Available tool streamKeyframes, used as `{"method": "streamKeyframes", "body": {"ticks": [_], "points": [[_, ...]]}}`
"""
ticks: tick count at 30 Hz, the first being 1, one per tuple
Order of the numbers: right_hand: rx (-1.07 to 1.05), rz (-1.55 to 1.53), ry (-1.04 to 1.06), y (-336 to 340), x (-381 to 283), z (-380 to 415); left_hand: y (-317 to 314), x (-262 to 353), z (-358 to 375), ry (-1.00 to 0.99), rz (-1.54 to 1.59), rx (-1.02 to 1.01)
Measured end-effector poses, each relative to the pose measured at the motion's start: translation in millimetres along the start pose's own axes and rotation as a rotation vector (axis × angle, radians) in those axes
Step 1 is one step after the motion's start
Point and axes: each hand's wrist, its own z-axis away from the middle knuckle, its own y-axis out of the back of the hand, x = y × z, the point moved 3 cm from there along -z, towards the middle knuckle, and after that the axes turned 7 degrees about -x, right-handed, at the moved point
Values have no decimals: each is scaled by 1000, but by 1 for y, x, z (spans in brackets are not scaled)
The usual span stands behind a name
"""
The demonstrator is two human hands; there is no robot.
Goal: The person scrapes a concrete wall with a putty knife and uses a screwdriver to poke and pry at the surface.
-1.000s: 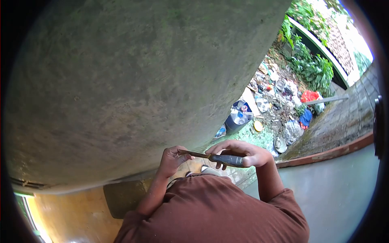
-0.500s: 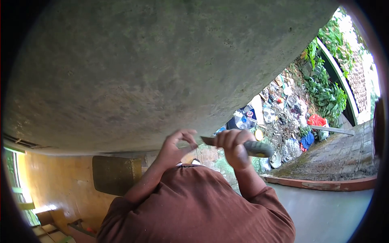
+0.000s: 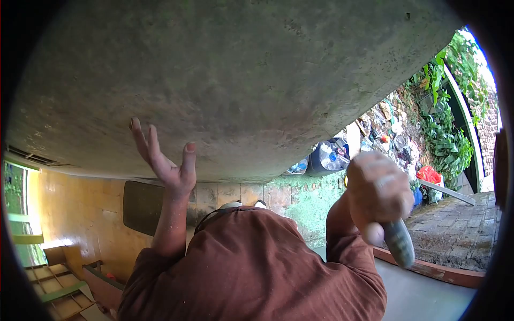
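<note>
My left hand [image 3: 174,170] is raised at the grey wall [image 3: 241,96], its fingers spread and overlapping the wall's surface; nothing is in it. On the other side, my right hand [image 3: 379,187] is wrapped round a scraper [image 3: 400,245]. The thick grey-green handle sticks out below the fist, tilted toward the lower right. Its blade is hidden behind the hand. The fist is slightly blurred and held apart from the wall, to the right of the wall's lower edge. Dark patches and scuffs mark the wall.
A dark bin [image 3: 324,160] of plastic bottles stands by the wall's corner. Beyond lies heaped litter [image 3: 393,125] with a red bag [image 3: 429,174]. A brown box-like stool [image 3: 143,206] is on the tiles at left. A red-edged ledge [image 3: 439,272] runs along the right.
My left hand has moved left and up to the wall, its fingers spreading. My right hand has swung right with the scraper, turning the handle downward and the blade out of sight.
</note>
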Motion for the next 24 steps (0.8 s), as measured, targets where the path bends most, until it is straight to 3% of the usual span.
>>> {"method": "streamKeyframes", "body": {"ticks": [3,6,17,19,24], "points": [[13,18,-116,2,4,-1,-13,-7,5,17,-98,-102],[-32,-67,4,0,-9,-2,-23,-14,7,31,-149,-101],[-187,-151,-26,0,-16,-11,-36,-14,0,39,-329,-119],[-4,4,-92,0,6,2,-36,-14,0,49,-328,-114],[-128,-134,35,5,-20,-11,-38,-18,1,16,-324,-72]]}}
